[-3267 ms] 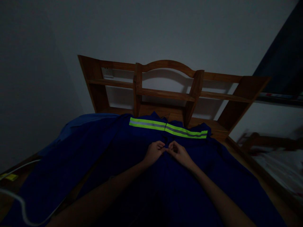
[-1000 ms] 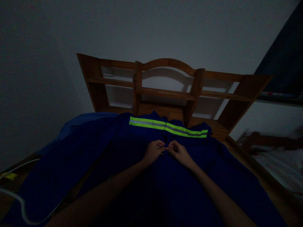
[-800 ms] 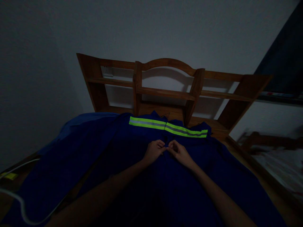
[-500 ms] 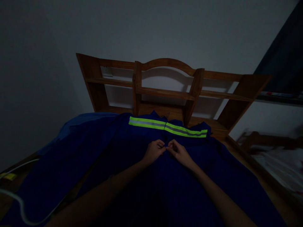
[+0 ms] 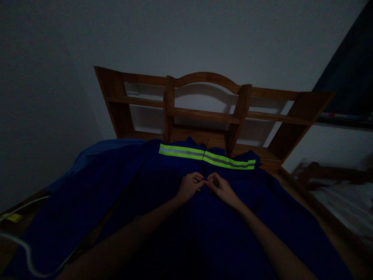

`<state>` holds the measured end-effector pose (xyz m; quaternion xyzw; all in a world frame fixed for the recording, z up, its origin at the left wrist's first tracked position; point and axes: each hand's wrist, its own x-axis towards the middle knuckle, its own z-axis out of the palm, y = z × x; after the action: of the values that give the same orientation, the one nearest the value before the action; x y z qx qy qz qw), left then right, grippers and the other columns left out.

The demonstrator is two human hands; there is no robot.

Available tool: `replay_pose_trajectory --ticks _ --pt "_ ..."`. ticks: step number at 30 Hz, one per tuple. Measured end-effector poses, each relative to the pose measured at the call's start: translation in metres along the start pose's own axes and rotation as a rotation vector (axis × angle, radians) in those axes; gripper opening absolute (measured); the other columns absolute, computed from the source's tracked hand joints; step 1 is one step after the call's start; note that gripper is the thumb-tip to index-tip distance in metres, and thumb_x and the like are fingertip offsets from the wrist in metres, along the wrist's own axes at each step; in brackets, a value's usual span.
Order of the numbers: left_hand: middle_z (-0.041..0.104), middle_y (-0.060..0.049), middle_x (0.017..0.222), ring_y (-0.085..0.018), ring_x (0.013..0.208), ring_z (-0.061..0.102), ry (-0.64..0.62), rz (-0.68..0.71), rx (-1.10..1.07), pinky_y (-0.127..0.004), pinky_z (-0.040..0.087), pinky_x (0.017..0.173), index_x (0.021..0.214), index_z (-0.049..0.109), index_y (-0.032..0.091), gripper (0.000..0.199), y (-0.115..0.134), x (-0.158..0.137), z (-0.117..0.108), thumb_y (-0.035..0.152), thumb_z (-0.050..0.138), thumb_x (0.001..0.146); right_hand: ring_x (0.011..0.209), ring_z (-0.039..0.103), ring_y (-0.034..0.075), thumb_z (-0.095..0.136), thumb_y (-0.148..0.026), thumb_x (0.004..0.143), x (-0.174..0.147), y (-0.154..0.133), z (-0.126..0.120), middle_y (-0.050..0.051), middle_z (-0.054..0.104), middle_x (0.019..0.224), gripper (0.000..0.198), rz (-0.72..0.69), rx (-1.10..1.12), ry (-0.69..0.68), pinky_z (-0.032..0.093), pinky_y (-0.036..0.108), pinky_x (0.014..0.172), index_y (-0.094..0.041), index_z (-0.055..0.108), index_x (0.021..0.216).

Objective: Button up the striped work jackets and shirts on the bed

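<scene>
A dark blue work jacket lies spread out with its sleeves to both sides. Across its chest runs a yellow-green reflective stripe, split at the middle by the front opening. Just below that split, my left hand pinches the jacket's front edge. My right hand pinches the same edge from the other side, its fingertips almost against those of the left. Whatever small fastening may be between the fingertips is hidden, and the light is dim.
Behind the jacket stands a wooden shelf unit against the wall. Light blue cloth lies under the left sleeve. A white cable curls at the lower left near a yellow object. A dark curtain hangs at the right.
Both hands stay at the front edge, with only a slight shift of the fingertips. The jacket lies as before.
</scene>
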<state>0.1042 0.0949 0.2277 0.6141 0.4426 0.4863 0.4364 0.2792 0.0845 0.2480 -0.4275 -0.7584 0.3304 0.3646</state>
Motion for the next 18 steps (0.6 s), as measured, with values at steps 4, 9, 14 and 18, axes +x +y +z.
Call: replay_pose_trajectory --ticks 4,9,14,18 --pt "0.062 -0.003 0.076 -0.012 0.060 0.061 0.006 -0.006 -0.004 -0.022 0.054 0.047 0.086 0.062 0.013 0.027 -0.0012 0.0008 0.0001 0.032 0.068 0.068 0.060 0.055 0.012 0.048 -0.047 0.086 0.0001 -0.0008 -0.0009 -0.001 0.057 0.074 0.028 0.000 0.006 -0.006 0.041 0.022 0.054 -0.020 0.050 0.095" --pt "0.062 -0.004 0.078 -0.013 0.063 0.062 0.014 0.003 0.030 -0.022 0.054 0.046 0.087 0.062 0.014 0.027 -0.0035 0.0011 0.0013 0.033 0.068 0.069 0.060 0.055 0.012 0.047 -0.047 0.087 0.0011 0.0007 -0.0004 -0.002 0.057 0.070 0.027 -0.014 0.003 -0.005 0.041 0.022 0.055 -0.021 0.050 0.093" --pt "0.061 -0.004 0.079 -0.013 0.062 0.062 0.023 -0.010 0.032 -0.022 0.055 0.046 0.087 0.061 0.013 0.028 -0.0038 0.0010 0.0020 0.033 0.068 0.069 0.056 0.055 0.011 0.045 -0.046 0.088 0.0010 0.0032 0.0002 -0.002 0.056 0.068 0.026 -0.017 0.001 -0.018 0.040 0.022 0.054 -0.021 0.049 0.095" --pt "0.061 -0.004 0.080 -0.013 0.063 0.062 0.012 -0.013 0.037 -0.023 0.055 0.047 0.088 0.061 0.013 0.027 -0.0018 0.0000 0.0020 0.032 0.067 0.070 0.057 0.056 0.012 0.044 -0.045 0.089 0.0006 0.0017 -0.0002 -0.003 0.057 0.067 0.025 -0.029 -0.011 -0.030 0.040 0.022 0.055 -0.021 0.049 0.095"
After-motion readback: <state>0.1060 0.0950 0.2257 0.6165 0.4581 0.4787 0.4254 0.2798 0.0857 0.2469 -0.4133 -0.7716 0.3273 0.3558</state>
